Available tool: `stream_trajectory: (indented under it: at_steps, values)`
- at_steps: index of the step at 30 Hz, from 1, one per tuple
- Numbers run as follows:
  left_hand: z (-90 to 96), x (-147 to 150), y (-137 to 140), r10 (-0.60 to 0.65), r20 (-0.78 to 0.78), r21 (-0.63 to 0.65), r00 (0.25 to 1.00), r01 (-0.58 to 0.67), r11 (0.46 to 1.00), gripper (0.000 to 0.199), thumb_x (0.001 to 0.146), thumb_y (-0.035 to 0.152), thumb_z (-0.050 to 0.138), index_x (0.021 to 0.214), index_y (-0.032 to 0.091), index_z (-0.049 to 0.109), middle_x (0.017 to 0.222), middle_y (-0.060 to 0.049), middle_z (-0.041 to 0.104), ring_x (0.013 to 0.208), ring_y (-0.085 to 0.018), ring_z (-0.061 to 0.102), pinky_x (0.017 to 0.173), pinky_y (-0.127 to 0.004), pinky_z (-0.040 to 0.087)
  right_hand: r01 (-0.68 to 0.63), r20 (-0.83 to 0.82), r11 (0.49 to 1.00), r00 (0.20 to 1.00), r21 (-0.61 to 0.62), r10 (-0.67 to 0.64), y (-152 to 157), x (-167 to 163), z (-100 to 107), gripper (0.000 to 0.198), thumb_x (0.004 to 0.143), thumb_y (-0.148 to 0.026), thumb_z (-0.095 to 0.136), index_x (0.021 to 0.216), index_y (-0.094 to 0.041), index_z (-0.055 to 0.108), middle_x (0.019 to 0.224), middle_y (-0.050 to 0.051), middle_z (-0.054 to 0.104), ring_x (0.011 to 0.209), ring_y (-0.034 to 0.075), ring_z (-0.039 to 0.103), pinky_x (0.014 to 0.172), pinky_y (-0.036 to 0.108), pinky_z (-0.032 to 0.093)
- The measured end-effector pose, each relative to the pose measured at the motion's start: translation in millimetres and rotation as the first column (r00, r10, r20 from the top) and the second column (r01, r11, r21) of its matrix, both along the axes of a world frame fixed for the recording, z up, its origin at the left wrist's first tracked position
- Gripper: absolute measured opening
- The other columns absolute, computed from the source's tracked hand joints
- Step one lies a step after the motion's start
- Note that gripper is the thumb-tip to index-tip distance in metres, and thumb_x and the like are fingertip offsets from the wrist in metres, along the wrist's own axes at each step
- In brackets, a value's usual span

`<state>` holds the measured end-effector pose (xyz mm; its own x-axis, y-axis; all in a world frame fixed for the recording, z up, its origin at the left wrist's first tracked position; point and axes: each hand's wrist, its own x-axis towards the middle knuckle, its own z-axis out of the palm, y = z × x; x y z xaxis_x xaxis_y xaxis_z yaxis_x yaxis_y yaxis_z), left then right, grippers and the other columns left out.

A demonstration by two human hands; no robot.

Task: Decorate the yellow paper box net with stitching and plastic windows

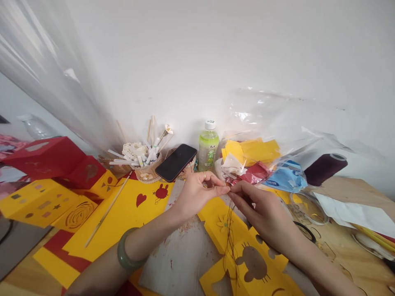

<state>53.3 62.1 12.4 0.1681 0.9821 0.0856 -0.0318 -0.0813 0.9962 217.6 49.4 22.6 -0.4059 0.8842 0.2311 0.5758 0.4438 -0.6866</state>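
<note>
My left hand (197, 193) and my right hand (262, 207) meet in mid-air over the table, thumbs and forefingers pinched and their tips almost touching. From between them a loose bundle of dark thread (230, 234) hangs down; whatever else the fingertips grip is too small to make out. Behind the strands lie yellow cut-out card pieces (220, 222), one bearing a brown animal-head shape (252, 263). A worn grey board (173, 255) is under the hands, with reddish scraps scattered on it.
A green-labelled drink bottle (209, 146) and black phone (177, 162) stand behind the hands. Red card boxes (49, 158), yellow sheets (123, 205) and a thin stick (108, 209) lie left. Rightward are a blue packet (286, 176), purple thread cone (325, 169) and wire rings (310, 207).
</note>
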Motion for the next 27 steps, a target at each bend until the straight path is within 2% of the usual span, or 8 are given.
stream_trajectory:
  at_steps: [8,12,18,27]
  values:
    - [-2.0,0.6,-0.3,-0.015,-0.081,0.046,0.997,0.019,0.999,0.015,0.073,0.028,0.063,0.068,0.014,0.061,0.068,-0.001,0.058,0.068,-0.013,0.053,0.066,-0.025,0.04,0.029,0.047,0.995,0.998,0.092,-0.034,-0.5,1.8,-1.3,0.011,0.09,-0.028,0.044,0.085,-0.023,0.053,0.067,-0.002,0.063,0.05,0.01,0.051,0.05,0.023,0.036]
    - [1.0,2.0,-4.7,-0.048,-0.138,0.113,0.989,0.063,0.992,0.016,0.081,0.026,0.053,0.068,0.016,0.052,0.068,0.001,0.051,0.068,-0.011,0.047,0.065,-0.024,0.037,0.027,0.075,0.99,0.996,0.142,-0.038,-1.2,2.0,-2.6,0.011,0.09,-0.028,0.043,0.093,-0.023,0.052,0.063,-0.003,0.061,0.048,0.01,0.052,0.048,0.023,0.035]
    - [1.9,5.4,-12.5,-0.002,-0.319,0.168,0.948,0.059,0.984,0.021,0.089,0.03,0.038,0.07,0.019,0.04,0.072,0.001,0.044,0.071,-0.013,0.042,0.065,-0.025,0.034,0.009,0.083,0.97,0.996,0.242,-0.03,-2.6,0.8,-4.9,0.01,0.09,-0.026,0.043,0.095,-0.022,0.051,0.064,-0.002,0.062,0.049,0.011,0.054,0.047,0.023,0.036]
    - [-0.4,6.3,-13.9,-0.034,-0.289,0.138,0.957,0.076,0.988,0.03,0.089,0.037,0.038,0.064,0.02,0.034,0.063,0.004,0.036,0.061,-0.011,0.035,0.058,-0.024,0.03,-0.029,0.079,0.918,0.997,0.397,-0.002,-1.6,3.3,-9.3,0.01,0.09,-0.025,0.045,0.09,-0.023,0.054,0.07,0.0,0.064,0.052,0.011,0.055,0.051,0.024,0.041]
